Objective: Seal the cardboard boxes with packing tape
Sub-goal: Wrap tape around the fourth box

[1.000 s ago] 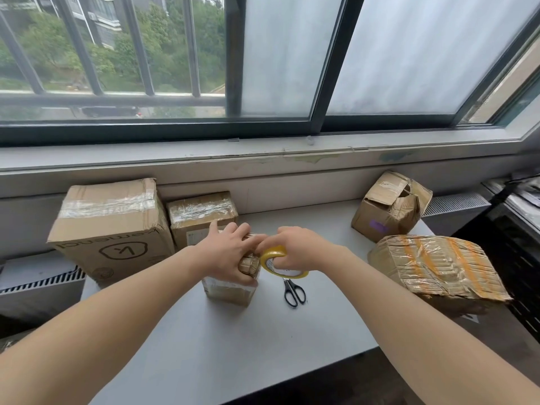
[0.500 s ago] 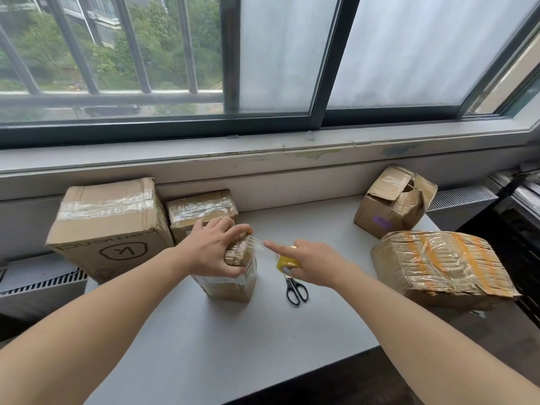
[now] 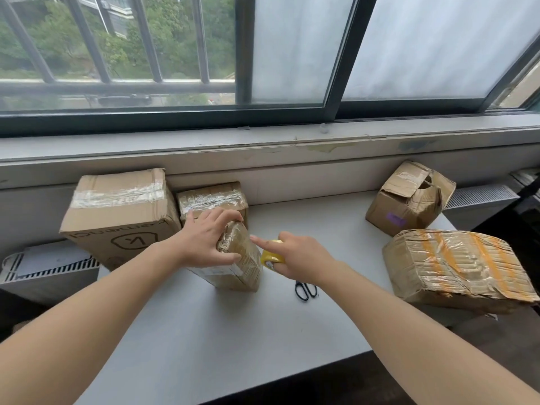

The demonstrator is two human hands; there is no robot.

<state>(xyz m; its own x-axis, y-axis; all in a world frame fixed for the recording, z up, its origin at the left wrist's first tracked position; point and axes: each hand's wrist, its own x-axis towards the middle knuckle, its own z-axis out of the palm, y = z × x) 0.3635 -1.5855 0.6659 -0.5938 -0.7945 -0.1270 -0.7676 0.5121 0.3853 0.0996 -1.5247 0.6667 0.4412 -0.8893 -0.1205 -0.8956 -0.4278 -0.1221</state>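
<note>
A small cardboard box [image 3: 244, 266] stands tilted on end in the middle of the grey table [image 3: 222, 340]. My left hand [image 3: 209, 238] grips its top end, fingers curled over the far side and thumb on the near side. My right hand [image 3: 301, 255] holds a yellow roll of packing tape [image 3: 270, 258] close against the box's right face, with the forefinger stretched out to the box's upper edge. Clear tape wraps the box's upper part.
Black scissors [image 3: 305, 289] lie just right of the box. Two taped boxes [image 3: 122, 211] [image 3: 210, 198] stand at the back left. An open crumpled box [image 3: 409, 197] and a large tape-wrapped box [image 3: 458, 267] sit at the right. A window sill runs behind.
My right hand has brought the roll down beside the box's right face, and the box leans more to the left under my left hand.
</note>
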